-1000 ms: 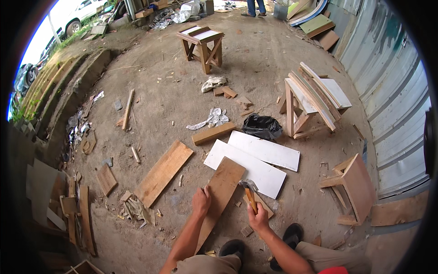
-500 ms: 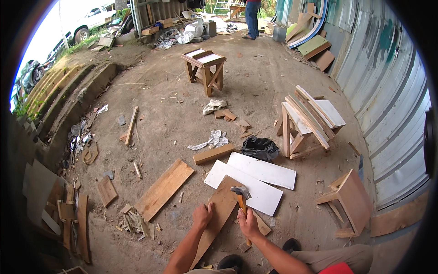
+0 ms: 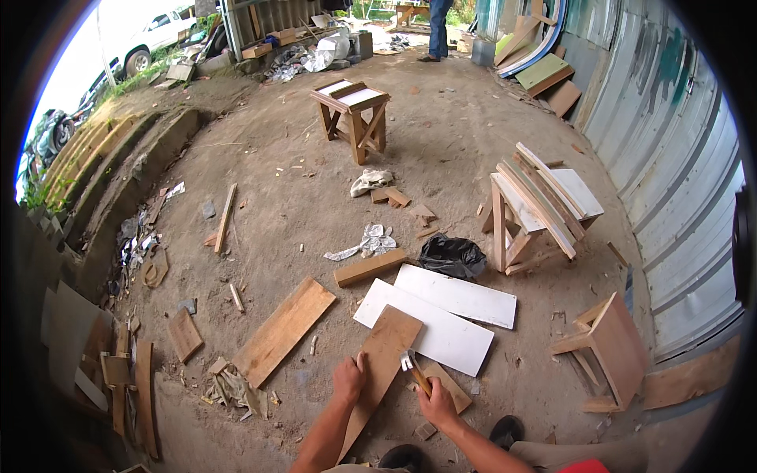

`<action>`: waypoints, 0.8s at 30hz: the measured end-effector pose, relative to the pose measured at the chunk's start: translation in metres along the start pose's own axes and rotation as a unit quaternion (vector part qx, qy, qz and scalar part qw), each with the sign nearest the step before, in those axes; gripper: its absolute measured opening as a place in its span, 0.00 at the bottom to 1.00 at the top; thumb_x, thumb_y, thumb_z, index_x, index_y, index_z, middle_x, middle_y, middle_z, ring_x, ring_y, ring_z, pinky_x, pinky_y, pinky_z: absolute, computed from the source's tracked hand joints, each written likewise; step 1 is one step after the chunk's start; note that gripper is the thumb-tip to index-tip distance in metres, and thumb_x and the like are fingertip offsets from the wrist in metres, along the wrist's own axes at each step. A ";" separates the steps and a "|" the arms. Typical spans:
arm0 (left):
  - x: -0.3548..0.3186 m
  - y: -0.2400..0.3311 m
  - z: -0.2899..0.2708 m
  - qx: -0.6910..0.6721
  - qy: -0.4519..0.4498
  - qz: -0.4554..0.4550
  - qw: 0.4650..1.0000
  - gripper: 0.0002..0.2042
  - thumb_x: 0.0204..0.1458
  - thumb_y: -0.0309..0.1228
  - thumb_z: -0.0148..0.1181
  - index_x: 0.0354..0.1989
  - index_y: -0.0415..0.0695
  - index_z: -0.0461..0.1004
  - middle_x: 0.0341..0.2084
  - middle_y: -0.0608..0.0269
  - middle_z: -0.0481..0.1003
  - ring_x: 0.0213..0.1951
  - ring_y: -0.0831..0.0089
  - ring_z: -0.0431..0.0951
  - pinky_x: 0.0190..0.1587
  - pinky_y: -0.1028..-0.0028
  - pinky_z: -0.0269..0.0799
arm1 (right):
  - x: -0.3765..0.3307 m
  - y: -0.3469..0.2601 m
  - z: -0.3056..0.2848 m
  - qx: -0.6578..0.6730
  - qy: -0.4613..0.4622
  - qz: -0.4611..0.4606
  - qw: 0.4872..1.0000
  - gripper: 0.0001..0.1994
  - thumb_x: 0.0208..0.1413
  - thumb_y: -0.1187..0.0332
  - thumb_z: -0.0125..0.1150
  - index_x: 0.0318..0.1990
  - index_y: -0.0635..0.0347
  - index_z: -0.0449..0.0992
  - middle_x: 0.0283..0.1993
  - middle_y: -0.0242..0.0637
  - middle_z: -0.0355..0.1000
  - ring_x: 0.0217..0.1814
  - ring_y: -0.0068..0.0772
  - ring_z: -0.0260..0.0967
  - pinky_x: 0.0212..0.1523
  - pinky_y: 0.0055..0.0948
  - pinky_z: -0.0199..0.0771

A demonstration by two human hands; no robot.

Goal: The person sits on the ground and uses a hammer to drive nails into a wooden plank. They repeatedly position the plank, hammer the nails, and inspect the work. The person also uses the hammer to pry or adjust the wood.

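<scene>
My left hand (image 3: pixel 348 380) is closed around the left edge of a long brown wooden board (image 3: pixel 389 335), thumb up along its face. The board slants away from me, its far end overlapping a white panel (image 3: pixel 438 329). In my right hand (image 3: pixel 439 404) is a claw hammer (image 3: pixel 419 376), gripped by its wooden handle. Its metal head hangs close to the board's right edge; whether it touches cannot be made out. A shorter wood piece (image 3: pixel 447 386) lies on the ground just beyond my right hand.
Another white panel (image 3: pixel 465 297) and a black plastic bag (image 3: pixel 452 257) lie ahead. A loose plank (image 3: pixel 285 329) is to the left. Wooden frames (image 3: pixel 605 355) stand at right by the metal wall (image 3: pixel 670 181). A small stool (image 3: pixel 353 118) stands farther off; beyond it is a person (image 3: pixel 439 31).
The hammer has come down and its head has swung left toward the board's edge. My right hand has lowered slightly. My left hand stays on the board.
</scene>
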State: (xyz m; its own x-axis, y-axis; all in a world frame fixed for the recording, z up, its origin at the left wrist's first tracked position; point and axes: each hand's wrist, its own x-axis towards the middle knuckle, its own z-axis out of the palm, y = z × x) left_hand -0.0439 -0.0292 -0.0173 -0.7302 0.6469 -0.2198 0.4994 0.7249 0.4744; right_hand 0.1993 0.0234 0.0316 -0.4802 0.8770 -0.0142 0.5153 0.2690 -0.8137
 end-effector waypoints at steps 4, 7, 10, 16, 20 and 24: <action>-0.001 0.000 -0.002 -0.001 0.007 -0.018 1.000 0.30 0.64 0.55 0.45 0.35 0.35 0.76 0.30 0.35 0.78 0.36 0.37 0.79 0.40 0.48 0.73 | -0.006 -0.004 -0.001 -0.006 -0.046 0.057 0.997 0.18 0.63 0.56 0.58 0.42 0.66 0.69 0.27 0.55 0.73 0.32 0.61 0.75 0.30 0.50 0.72; -0.003 0.001 -0.002 0.002 0.015 -0.019 1.000 0.30 0.64 0.55 0.45 0.35 0.35 0.76 0.30 0.35 0.78 0.35 0.37 0.79 0.39 0.47 0.74 | -0.018 0.000 0.009 -0.027 -0.041 0.051 0.997 0.19 0.63 0.54 0.58 0.40 0.65 0.69 0.26 0.55 0.73 0.29 0.62 0.74 0.28 0.52 0.70; -0.003 0.003 0.001 0.006 0.018 -0.024 1.000 0.30 0.64 0.55 0.45 0.35 0.35 0.76 0.30 0.35 0.79 0.35 0.38 0.79 0.39 0.47 0.74 | -0.021 0.020 0.028 -0.049 -0.030 0.052 0.997 0.19 0.64 0.54 0.58 0.36 0.63 0.68 0.24 0.55 0.72 0.28 0.63 0.73 0.27 0.54 0.69; -0.002 0.003 0.003 0.011 0.017 -0.043 0.999 0.30 0.64 0.56 0.45 0.35 0.36 0.76 0.30 0.36 0.79 0.35 0.38 0.80 0.39 0.47 0.74 | -0.018 0.017 0.035 -0.060 -0.016 0.014 0.998 0.17 0.65 0.55 0.56 0.35 0.62 0.67 0.23 0.55 0.71 0.28 0.65 0.72 0.27 0.55 0.69; -0.004 0.001 -0.001 0.030 -0.005 -0.034 0.999 0.33 0.60 0.61 0.48 0.34 0.36 0.76 0.30 0.37 0.79 0.35 0.39 0.80 0.39 0.48 0.74 | -0.015 0.019 0.032 -0.056 -0.027 0.027 0.998 0.17 0.65 0.56 0.56 0.35 0.62 0.66 0.23 0.56 0.72 0.27 0.66 0.72 0.26 0.55 0.69; -0.013 0.004 -0.013 0.029 -0.017 -0.016 0.999 0.35 0.56 0.66 0.50 0.34 0.36 0.76 0.31 0.38 0.80 0.36 0.41 0.81 0.40 0.49 0.74 | -0.015 0.016 0.028 -0.046 -0.026 0.036 0.998 0.17 0.64 0.55 0.56 0.36 0.62 0.67 0.23 0.56 0.72 0.27 0.67 0.72 0.25 0.54 0.69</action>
State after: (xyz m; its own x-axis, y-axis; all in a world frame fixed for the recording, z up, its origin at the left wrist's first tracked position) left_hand -0.0386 -0.0372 -0.0017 -0.7310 0.6296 -0.2630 0.5029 0.7576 0.4161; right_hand 0.1944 0.0035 0.0023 -0.4746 0.8741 -0.1037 0.6115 0.2427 -0.7531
